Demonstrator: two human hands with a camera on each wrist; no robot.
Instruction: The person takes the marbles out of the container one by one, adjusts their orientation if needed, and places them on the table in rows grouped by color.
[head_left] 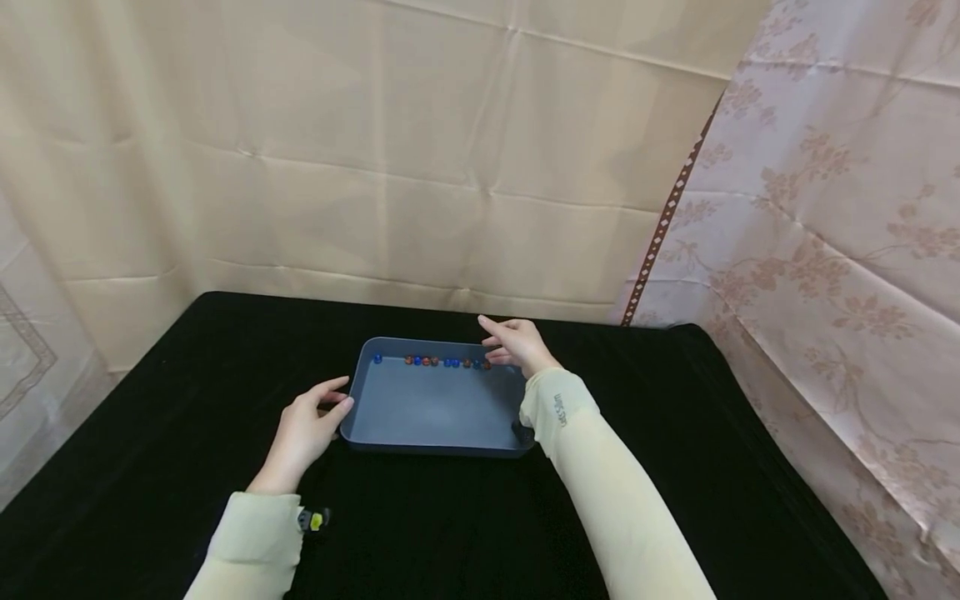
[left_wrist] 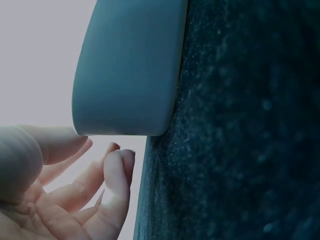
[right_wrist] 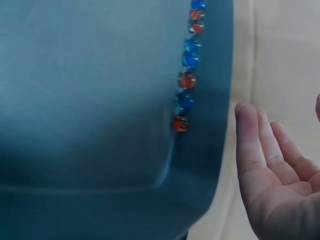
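Note:
A shallow blue-grey tray [head_left: 435,408] lies on the black cloth, with blue and reddish-amber glass marbles [right_wrist: 190,60] lined up inside along its far wall. One blue marble [head_left: 378,359] sits apart near the far left corner. At the tray's left side is my left hand [head_left: 311,425]; in the left wrist view its thumb tip meets the rim, while the other fingers bend loosely beside the tray wall. My right hand [head_left: 521,343] hovers by the far right corner, fingers extended and holding nothing. Nearest to it in the row is an amber marble [right_wrist: 181,123].
Black cloth [head_left: 420,525] covers the table. A cream curtain [head_left: 337,167] hangs behind the far edge, and a pink floral curtain [head_left: 840,250] hangs along the right. White fabric [head_left: 45,350] shows at the left.

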